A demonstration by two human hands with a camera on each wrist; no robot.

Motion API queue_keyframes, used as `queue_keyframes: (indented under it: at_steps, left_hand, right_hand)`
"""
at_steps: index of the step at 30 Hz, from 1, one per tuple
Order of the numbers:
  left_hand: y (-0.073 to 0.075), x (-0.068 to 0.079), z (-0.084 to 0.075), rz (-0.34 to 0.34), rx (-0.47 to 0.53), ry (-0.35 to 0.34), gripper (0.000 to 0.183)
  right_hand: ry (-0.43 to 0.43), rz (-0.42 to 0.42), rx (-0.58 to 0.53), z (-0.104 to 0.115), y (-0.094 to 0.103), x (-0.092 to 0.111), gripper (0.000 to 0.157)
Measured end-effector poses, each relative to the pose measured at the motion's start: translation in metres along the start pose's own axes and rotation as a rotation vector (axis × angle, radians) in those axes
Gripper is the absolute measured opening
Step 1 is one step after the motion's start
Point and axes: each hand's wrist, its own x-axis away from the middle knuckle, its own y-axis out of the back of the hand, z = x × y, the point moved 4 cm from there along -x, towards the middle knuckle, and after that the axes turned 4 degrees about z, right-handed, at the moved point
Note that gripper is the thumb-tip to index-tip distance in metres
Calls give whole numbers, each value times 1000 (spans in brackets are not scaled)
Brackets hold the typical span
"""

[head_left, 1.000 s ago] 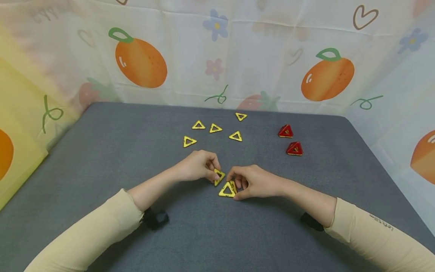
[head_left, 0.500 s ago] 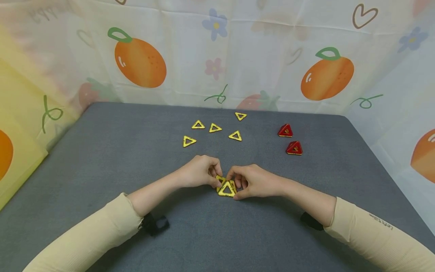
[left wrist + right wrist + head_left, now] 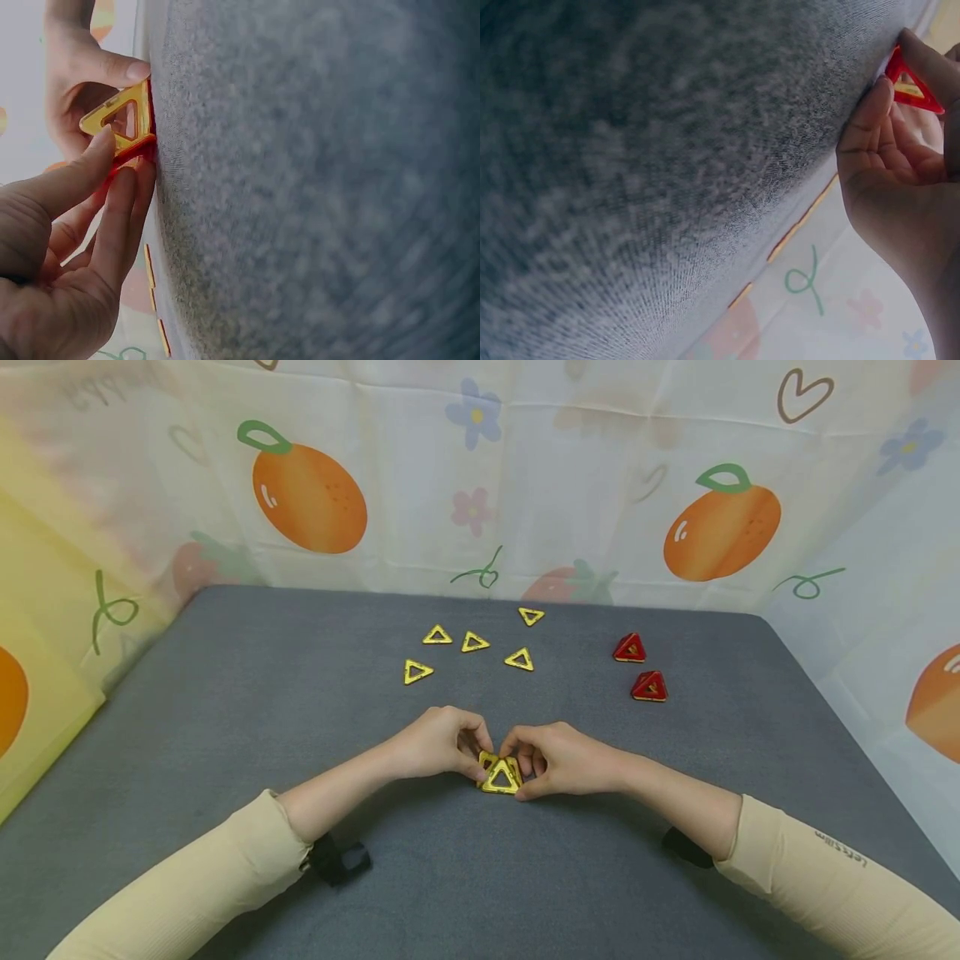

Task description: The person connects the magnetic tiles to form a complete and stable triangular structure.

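Several triangular magnetic tiles lean together in front of me, yellow on the face I see. My left hand (image 3: 447,745) pinches the left tile (image 3: 486,758) between thumb and fingers, its edge against the front tile (image 3: 499,789). On the other side, my right hand (image 3: 562,762) grips the right tile (image 3: 516,766), thumb low and index fingertip near the top. In the left wrist view the front tile (image 3: 145,116) tilts up from the cloth. The right wrist view shows a tile's red face (image 3: 924,103) between right thumb and fingers. Fingers hide much of the side tiles.
Several flat yellow triangle tiles (image 3: 475,647) lie farther back on the grey tabletop (image 3: 315,643). Two red pyramids (image 3: 630,648) stand at the back right. A printed curtain (image 3: 420,485) hangs behind the table.
My left hand has moved slightly right and down, bringing its tile from apart to against the front tile. The right hand has stayed in place.
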Motion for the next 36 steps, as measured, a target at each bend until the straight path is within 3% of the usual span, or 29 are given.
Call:
queue_keyframes:
  at_steps: [21,36]
  left_hand:
    - [-11,-1,-4,-26,2,-2,30]
    - [-15,0,-13,-57,-104,-23,25]
  right_hand:
    - [39,-69,14,4,2,0,45]
    - [45,-85,8,3,1,-1,45]
